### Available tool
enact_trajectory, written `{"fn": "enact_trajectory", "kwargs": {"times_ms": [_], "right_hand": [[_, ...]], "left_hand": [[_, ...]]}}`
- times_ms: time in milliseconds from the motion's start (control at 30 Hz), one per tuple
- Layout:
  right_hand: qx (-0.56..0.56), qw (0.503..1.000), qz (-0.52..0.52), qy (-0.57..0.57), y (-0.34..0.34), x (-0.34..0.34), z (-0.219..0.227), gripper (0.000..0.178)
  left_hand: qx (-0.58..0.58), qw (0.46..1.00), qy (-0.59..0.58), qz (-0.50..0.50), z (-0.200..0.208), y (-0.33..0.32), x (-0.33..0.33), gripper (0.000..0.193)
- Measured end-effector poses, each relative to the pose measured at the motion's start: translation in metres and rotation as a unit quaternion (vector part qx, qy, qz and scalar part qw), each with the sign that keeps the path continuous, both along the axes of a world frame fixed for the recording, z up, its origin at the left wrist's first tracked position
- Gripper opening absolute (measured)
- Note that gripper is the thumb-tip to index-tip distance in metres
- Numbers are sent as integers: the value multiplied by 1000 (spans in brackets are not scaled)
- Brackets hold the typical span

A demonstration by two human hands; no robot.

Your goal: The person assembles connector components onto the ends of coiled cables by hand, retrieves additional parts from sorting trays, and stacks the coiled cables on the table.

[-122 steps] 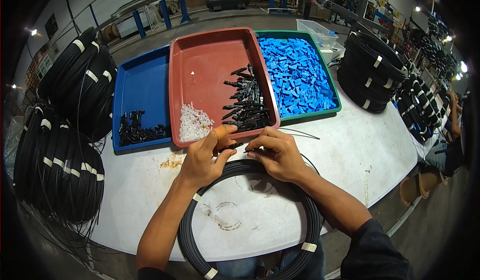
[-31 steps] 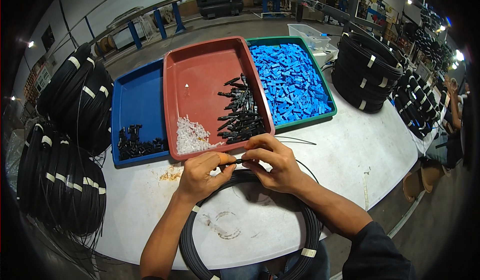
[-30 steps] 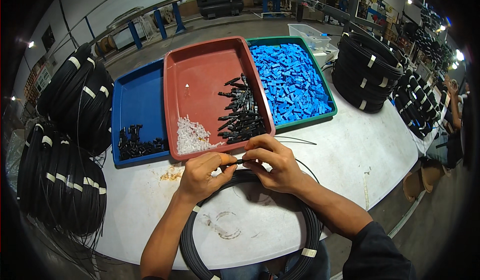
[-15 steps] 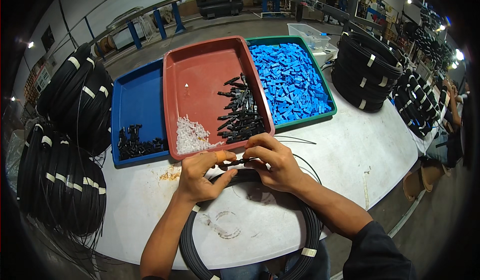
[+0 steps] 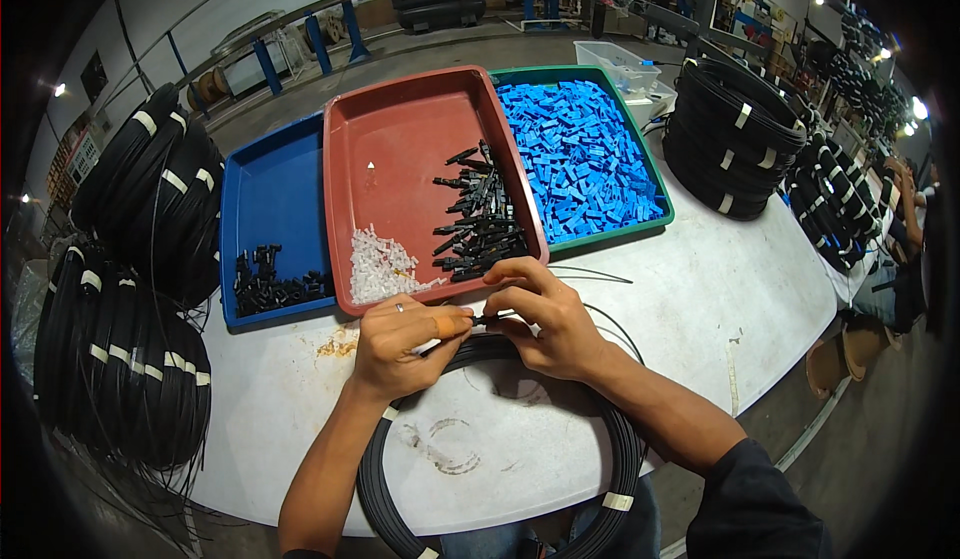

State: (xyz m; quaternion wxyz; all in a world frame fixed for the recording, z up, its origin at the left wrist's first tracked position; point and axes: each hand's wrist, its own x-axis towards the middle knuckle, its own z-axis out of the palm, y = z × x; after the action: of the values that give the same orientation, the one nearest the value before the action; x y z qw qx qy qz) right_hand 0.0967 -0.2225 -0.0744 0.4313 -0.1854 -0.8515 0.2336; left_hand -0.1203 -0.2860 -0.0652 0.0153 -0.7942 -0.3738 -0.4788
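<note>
Just in front of the red tray (image 5: 400,109), my two hands meet over a coil of black cable (image 5: 625,439). My left hand (image 5: 405,344), with an orange wrap on one finger, is closed on a small black connector (image 5: 482,320). My right hand (image 5: 548,324) pinches the other end of that connector, where a thin cable end seems to enter; the fingers partly hide it. Inside the red tray lie black connector pieces (image 5: 480,219) on the right and small white sleeves (image 5: 380,269) at the near left.
A blue tray (image 5: 260,159) with small black parts stands left, and a green tray (image 5: 655,227) full of blue clips (image 5: 580,159) right. Stacked black cable coils (image 5: 130,369) flank the left side; another stack (image 5: 735,139) stands right, near a clear plastic bin (image 5: 610,64).
My left thumb has drawn in from below and closed toward the fingers on the connector. The right hand stays nearly in place. The coil has not visibly moved.
</note>
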Motion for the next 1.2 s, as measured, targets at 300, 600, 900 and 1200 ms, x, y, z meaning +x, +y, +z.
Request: {"fn": "enact_trajectory", "kwargs": {"times_ms": [300, 600, 900, 1200], "right_hand": [[-6, 1000, -12, 0, 0, -1, 1, 26], [-9, 1000, -14, 11, -1, -2, 2, 27], [36, 999, -21, 31, -1, -3, 1, 24], [19, 999, -19, 19, 2, 0, -3, 25]], "left_hand": [[17, 1000, 5, -1, 0, 1, 1, 18], [19, 1000, 3, -1, -2, 2, -1, 14], [24, 1000, 12, 6, -6, 3, -2, 11], [32, 999, 34, 9, -4, 3, -2, 10]]}}
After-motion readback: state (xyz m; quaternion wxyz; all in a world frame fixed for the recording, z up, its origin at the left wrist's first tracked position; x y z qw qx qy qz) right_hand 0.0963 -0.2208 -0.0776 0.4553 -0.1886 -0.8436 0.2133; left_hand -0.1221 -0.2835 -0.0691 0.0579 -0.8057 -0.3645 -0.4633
